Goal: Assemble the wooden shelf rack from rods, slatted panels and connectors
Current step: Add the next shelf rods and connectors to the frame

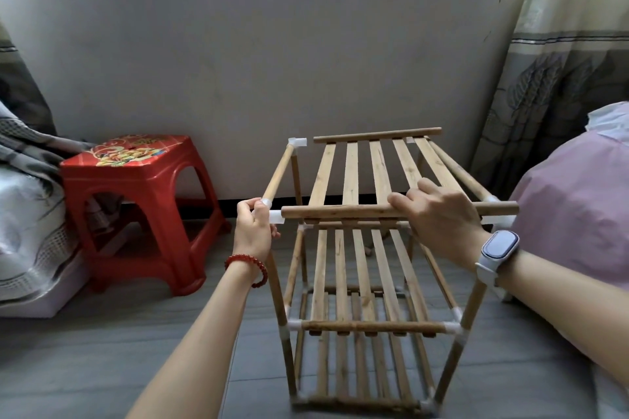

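Here, at the far left, a red plastic stool [143, 201] stands beside draped bedding [27, 214], well apart from the work. Next comes the left hand [253, 231], its fingers and thumb curled round the near-left white corner connector [272, 214] at the top of the wooden shelf rack [367, 326], which stands upright on the grey floor in the middle of the view. A side rod [279, 172] runs from that connector back to a second connector [296, 142] at the far-left corner.

The top slatted panel [371, 170] is not yet seated: its front rod [340, 211] has its left end just at the connector's socket, and its back rod lies short of the far-left connector. The right hand [439, 218] grips the front rod from above, fingers wrapped over it. 2 lower shelves look already fitted.

The panel should be light and stiff, though the thin slats may flex or crack if twisted, so holding the round rod is the safer grip. The plastic sockets likely need a firm, straight push. At the far right lies a pink bundle [571, 214] before a curtain [561, 78].
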Tool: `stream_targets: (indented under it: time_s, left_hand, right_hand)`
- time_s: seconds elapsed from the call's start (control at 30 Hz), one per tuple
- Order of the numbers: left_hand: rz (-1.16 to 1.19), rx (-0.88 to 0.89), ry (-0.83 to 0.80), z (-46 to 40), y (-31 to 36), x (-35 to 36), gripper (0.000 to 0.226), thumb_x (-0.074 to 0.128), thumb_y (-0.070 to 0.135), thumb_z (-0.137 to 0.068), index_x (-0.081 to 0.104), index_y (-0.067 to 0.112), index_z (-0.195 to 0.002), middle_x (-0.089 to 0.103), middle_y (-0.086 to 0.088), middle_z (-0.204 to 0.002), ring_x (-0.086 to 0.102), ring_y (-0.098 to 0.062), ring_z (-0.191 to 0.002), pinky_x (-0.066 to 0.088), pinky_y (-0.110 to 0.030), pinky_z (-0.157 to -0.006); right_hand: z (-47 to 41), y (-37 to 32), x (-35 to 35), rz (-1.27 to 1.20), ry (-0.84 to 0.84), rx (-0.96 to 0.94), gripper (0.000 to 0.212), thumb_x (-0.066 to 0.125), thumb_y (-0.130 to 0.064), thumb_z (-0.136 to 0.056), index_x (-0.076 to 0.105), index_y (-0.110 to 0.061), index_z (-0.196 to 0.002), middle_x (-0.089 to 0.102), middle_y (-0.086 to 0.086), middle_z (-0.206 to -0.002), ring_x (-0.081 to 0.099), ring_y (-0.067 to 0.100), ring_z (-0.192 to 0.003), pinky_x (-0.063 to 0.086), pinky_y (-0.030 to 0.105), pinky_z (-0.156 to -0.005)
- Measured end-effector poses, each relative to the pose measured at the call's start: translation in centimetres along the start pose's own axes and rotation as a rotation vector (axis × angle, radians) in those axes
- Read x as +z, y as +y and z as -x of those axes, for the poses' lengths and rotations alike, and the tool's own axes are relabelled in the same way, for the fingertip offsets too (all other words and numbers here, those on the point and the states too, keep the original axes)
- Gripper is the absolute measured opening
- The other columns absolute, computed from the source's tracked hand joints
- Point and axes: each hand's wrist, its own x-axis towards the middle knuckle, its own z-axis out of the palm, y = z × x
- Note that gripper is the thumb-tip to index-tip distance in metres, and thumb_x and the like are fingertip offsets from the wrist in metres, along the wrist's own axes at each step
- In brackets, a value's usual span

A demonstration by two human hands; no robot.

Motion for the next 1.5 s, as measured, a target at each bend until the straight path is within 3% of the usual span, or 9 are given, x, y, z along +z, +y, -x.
stream_targets:
  time_s: [0.6, 0.73, 0.83, 0.9, 1.0, 1.1, 1.23, 1.33, 1.5]
  left_hand:
    - [-0.020, -0.010, -0.176, 1.2, 2.6, 4.3, 0.017, 0.030, 0.024, -0.101, 0.037, 0.010, -0.108, 0.049, -0.004, -0.075, 0.047, -0.010, -0.057, 0.048, -0.026, -0.058]
    - [-0.358, -0.045, -0.095, 0.9, 2.5, 1.4, 0.027, 0.031, 0.027, -0.100, 0.044, 0.009, -0.114, 0.056, -0.014, -0.100, 0.055, -0.021, -0.081, 0.047, -0.036, -0.074]
    - [-0.826, 0.381, 0.075, 2.0, 3.3, 2.1, 0.027, 0.043, 0.019, -0.095, 0.056, 0.010, -0.117, 0.048, -0.011, -0.127, 0.039, -0.028, -0.123, 0.024, -0.047, -0.105]
    - [-0.824, 0.704, -0.108, 3.3, 4.5, 4.4, 0.029, 0.046, 0.021, -0.094, 0.058, 0.013, -0.119, 0.054, -0.006, -0.127, 0.041, -0.026, -0.127, 0.018, -0.047, -0.109]
    - [-0.972, 0.816, -0.456, 4.2, 5.0, 6.5, 0.035, 0.036, 0.039, -0.097, 0.052, 0.026, -0.125, 0.059, 0.008, -0.120, 0.048, -0.013, -0.118, 0.030, -0.033, -0.101]
    - [-0.990, 0.852, -0.450, 3.8, 4.8, 6.0, 0.030, 0.043, 0.039, -0.095, 0.059, 0.026, -0.117, 0.062, 0.010, -0.110, 0.049, -0.014, -0.108, 0.043, -0.030, -0.085]
    - [-0.984, 0.783, -0.471, 3.8, 5.1, 6.2, 0.027, 0.047, 0.038, -0.094, 0.057, 0.026, -0.115, 0.059, 0.010, -0.112, 0.044, -0.014, -0.113, 0.040, -0.031, -0.092]
    - [-0.999, 0.649, -0.536, 3.9, 6.3, 7.3, 0.043, 0.046, 0.044, -0.091, 0.042, 0.030, -0.131, 0.040, 0.010, -0.138, 0.027, -0.013, -0.131, 0.027, -0.036, -0.105]
    - [-0.997, 0.812, -0.731, 6.6, 9.0, 14.5, 0.061, 0.035, 0.053, -0.093, 0.020, 0.027, -0.147, 0.023, 0.007, -0.153, 0.007, -0.014, -0.144, 0.004, -0.048, -0.116]
  right_hand:
    - [2.4, 1.9, -0.4, 0.018, -0.025, 0.053, 0.020, 0.077, 0.004, -0.063, 0.067, -0.009, -0.075, 0.055, 0.003, -0.052, 0.055, 0.021, -0.050, 0.044, 0.027, -0.038]
    - [0.5, -0.2, 0.8, -0.024, 0.032, 0.015, 0.023, 0.075, 0.004, -0.060, 0.067, -0.011, -0.074, 0.055, 0.001, -0.052, 0.057, 0.020, -0.052, 0.039, 0.024, -0.038]
    - [0.1, -1.2, 1.3, -0.105, 0.063, 0.024, 0.026, 0.079, 0.002, -0.059, 0.068, -0.010, -0.080, 0.057, 0.000, -0.055, 0.055, 0.017, -0.051, 0.042, 0.024, -0.036]
    - [0.2, -1.1, 0.9, -0.180, 0.095, 0.068, 0.034, 0.083, 0.002, -0.055, 0.069, -0.007, -0.084, 0.058, 0.001, -0.059, 0.056, 0.017, -0.052, 0.044, 0.026, -0.035]
    - [0.6, -0.3, 0.3, -0.318, 0.063, 0.107, 0.039, 0.085, -0.005, -0.059, 0.064, -0.004, -0.092, 0.060, 0.004, -0.071, 0.056, 0.016, -0.055, 0.047, 0.028, -0.038]
    - [1.1, 1.3, -0.7, -0.476, 0.017, 0.103, 0.031, 0.070, -0.025, -0.079, 0.059, -0.006, -0.102, 0.060, 0.004, -0.083, 0.055, 0.012, -0.064, 0.050, 0.025, -0.051]
    - [3.8, 5.2, -0.2, -0.459, 0.256, 0.573, 0.024, 0.044, -0.022, -0.091, 0.061, -0.007, -0.099, 0.059, 0.006, -0.091, 0.055, 0.020, -0.084, 0.044, 0.028, -0.071]
    - [6.0, 7.0, 0.8, -0.646, 0.027, 1.205, 0.035, 0.049, -0.024, -0.093, 0.051, -0.005, -0.122, 0.052, 0.011, -0.111, 0.050, 0.026, -0.105, 0.041, 0.034, -0.088]
    - [5.9, 6.6, 1.7, -1.310, -0.073, 1.481, 0.037, 0.048, -0.021, -0.097, 0.056, 0.010, -0.115, 0.055, 0.014, -0.079, 0.055, 0.026, -0.070, 0.052, 0.040, -0.068]
